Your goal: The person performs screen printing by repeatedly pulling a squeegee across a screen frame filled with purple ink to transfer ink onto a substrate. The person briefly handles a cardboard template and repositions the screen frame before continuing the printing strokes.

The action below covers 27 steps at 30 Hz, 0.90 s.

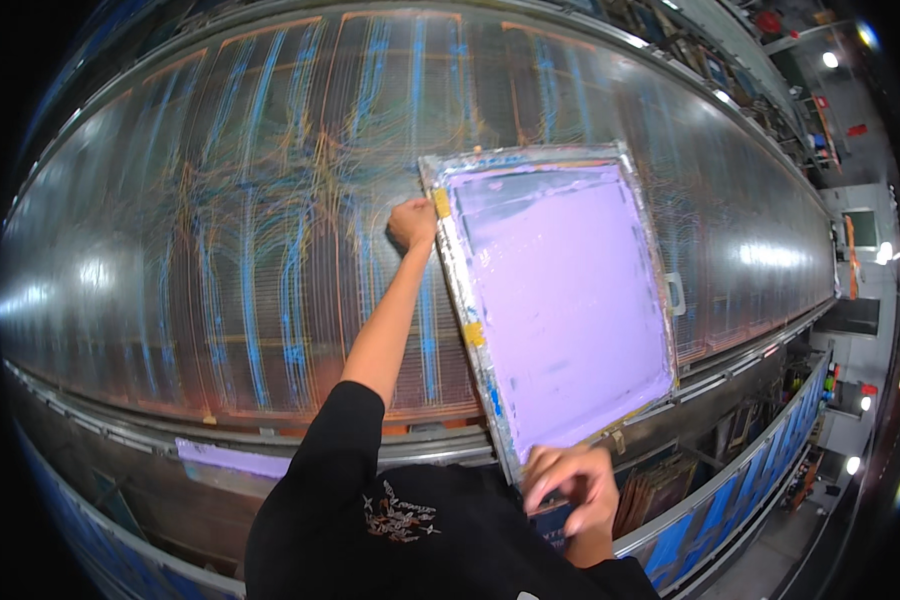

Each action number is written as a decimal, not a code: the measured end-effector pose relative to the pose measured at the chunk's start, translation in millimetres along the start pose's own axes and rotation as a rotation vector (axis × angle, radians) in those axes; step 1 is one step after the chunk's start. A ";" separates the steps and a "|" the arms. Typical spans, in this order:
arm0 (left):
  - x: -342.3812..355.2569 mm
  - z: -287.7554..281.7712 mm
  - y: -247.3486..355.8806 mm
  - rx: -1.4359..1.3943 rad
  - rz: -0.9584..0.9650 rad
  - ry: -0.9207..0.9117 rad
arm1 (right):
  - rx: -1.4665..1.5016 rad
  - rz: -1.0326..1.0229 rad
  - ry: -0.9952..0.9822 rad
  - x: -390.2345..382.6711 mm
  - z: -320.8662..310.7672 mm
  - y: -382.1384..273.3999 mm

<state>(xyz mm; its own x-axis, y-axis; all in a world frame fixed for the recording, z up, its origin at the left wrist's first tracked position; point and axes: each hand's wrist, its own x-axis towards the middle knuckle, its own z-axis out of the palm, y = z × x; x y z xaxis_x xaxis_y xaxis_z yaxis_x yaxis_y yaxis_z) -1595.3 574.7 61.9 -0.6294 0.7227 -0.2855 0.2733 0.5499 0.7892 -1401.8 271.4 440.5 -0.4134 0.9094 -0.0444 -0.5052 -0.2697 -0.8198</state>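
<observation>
Well, from my remote seat I see the screen frame [458,278] lying to the right of my left hand [412,224], over the long streaked table [120,200]. Its long axis runs near to far, the far end leaning left. My left hand is nearest the far-left corner, fingers folded tight, pinching the left edge. My right hand [573,487] is at the near-left corner, half curled, thumb spread away; I can't tell whether it touches. Inside the rim, lilac ink [575,300] covers most of the surface, patchy at the far end.
</observation>
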 end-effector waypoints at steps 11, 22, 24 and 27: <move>-4.3 9.5 -7.1 -0.730 -0.305 -0.298 | -0.144 0.135 0.691 -80.4 -53.4 37.1; 43.6 3.3 -5.4 -0.878 -0.411 -0.938 | -0.168 0.091 0.724 -104.3 -55.9 33.2; 42.1 12.1 -5.5 -0.719 -0.373 -0.893 | -0.164 0.090 0.761 -111.5 -52.1 34.5; 41.5 29.1 -14.3 -0.719 -0.404 -0.804 | -0.196 0.076 0.783 -128.1 -53.4 35.8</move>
<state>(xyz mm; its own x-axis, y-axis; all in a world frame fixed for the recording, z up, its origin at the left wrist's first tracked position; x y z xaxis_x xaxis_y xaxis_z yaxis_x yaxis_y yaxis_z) -1604.2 609.1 22.9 0.1400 0.7485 -0.6482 -0.4828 0.6232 0.6152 -1326.5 162.1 386.3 0.2460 0.8681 -0.4311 -0.3251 -0.3451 -0.8805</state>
